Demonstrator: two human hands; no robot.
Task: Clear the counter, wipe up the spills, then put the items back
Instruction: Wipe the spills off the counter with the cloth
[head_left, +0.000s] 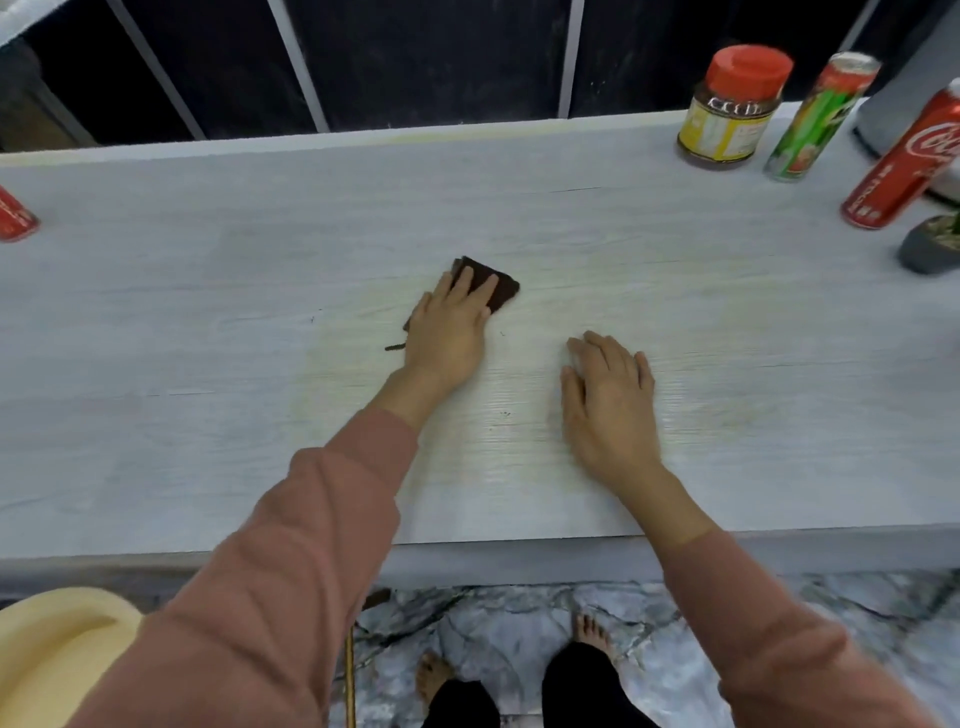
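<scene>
While the left hand (447, 332) presses cloth (500, 285) to counter (197, 374), the right hand (608, 405) lies spread.

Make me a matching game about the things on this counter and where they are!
Things:
1. cloth
2. jar
3. right hand
4. green can

Places or states:
a. has a red lid
b. flat on the bare counter
c. under the left hand
d. just right of the jar

Pairs: 1-c, 2-a, 3-b, 4-d

red can (14, 215) cut off at left, cloth (500, 289) half hidden
</scene>
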